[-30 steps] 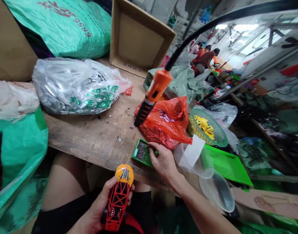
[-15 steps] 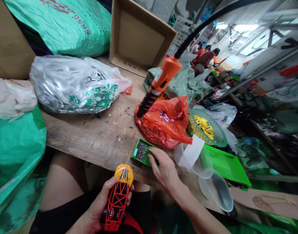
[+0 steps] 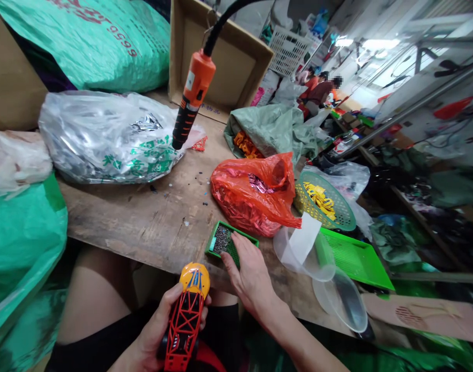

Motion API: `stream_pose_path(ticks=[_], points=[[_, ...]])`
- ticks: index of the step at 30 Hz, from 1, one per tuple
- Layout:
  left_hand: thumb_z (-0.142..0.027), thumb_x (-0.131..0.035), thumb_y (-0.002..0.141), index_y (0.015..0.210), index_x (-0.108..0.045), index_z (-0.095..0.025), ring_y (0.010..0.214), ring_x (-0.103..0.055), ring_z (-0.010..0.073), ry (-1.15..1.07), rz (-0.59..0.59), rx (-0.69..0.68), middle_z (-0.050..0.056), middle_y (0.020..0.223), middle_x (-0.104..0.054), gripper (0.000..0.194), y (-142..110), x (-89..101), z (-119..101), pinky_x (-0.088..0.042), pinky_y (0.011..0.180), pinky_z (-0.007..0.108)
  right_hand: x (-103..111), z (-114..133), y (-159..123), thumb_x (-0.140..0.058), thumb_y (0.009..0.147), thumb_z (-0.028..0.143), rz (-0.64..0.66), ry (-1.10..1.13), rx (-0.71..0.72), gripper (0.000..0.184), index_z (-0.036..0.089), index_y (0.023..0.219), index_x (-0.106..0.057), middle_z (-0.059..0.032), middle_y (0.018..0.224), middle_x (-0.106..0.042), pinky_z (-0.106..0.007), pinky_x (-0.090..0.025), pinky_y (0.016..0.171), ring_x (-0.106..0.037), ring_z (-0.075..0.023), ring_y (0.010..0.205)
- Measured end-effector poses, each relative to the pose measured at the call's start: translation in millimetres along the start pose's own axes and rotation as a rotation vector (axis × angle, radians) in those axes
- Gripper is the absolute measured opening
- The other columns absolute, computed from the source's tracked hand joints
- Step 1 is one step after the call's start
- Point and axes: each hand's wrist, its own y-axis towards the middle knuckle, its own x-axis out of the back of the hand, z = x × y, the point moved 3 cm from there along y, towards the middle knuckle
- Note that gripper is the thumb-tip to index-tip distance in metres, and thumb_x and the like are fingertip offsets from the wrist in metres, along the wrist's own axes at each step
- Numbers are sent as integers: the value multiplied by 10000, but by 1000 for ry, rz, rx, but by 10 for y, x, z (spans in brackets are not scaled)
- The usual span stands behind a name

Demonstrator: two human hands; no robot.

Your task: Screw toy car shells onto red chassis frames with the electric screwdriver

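electric screwdriver (image 3: 192, 95) swung left, right hand (image 3: 252, 281) at green tray (image 3: 236, 233)

**One head-worn view, looking forward and down**

The single camera rides on the person's head, tilted down close over the wooden worktop (image 3: 139, 227), with the left hand (image 3: 155, 330) and right hand (image 3: 252, 284) near the bottom edge. Its wide view reaches across the room to a distant co-worker (image 3: 317, 93).

The orange screwdriver (image 3: 192, 98) has swung left, away from the red bag (image 3: 252, 196). The right hand (image 3: 252, 279) has slid back from the small green tray (image 3: 240, 236).
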Motion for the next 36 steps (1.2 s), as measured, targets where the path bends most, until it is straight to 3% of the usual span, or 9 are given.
stream_pose_path(ticks=[4, 17, 23, 30, 36], points=[[-667, -844, 651, 888, -803, -63, 622, -646, 156, 1, 6, 7, 73, 684, -717, 650, -1, 8, 11, -541, 610, 220, -25, 21, -24, -393, 1074, 460, 21, 0, 34, 550, 43, 1364, -605, -241, 1406, -642, -586, -535, 1052, -628, -369, 1294], [-672, -860, 627, 908, -796, -43, 615, -645, 166, -11, -17, 25, 86, 685, -723, 692, 5, 30, 23, -516, 545, 228, 21, 130, -233, -423, 1070, 420, 82, 48, 78, 541, 118, 1517, -466, -203, 1509, -566, -612, -472, 1129, -542, -348, 1405], [-652, -886, 598, 891, -799, -48, 608, -639, 164, -11, -35, 26, 75, 664, -711, 677, -10, 11, 9, -523, 551, 223, 17, 102, -275, -476, 1051, 389, 65, 59, 60, 528, 174, 1533, -462, -181, 1479, -601, -608, -474, 1129, -566, -343, 1384], [-642, -859, 650, 895, -801, -45, 627, -652, 166, -12, 3, 7, 85, 677, -719, 649, 1, 24, 8, -554, 641, 232, 221, -87, -56, -481, 1053, 393, -38, 141, -36, 433, 146, 1388, -601, -185, 1363, -684, -552, -547, 1072, -664, -316, 1256], [-630, -827, 704, 906, -803, -38, 637, -656, 164, -21, 27, 13, 94, 699, -723, 626, 10, 61, 35, -552, 654, 230, 175, -118, -10, -491, 1043, 304, -9, 248, -79, 321, 184, 1263, -692, -132, 1263, -747, -467, -590, 1035, -712, -269, 1183]])
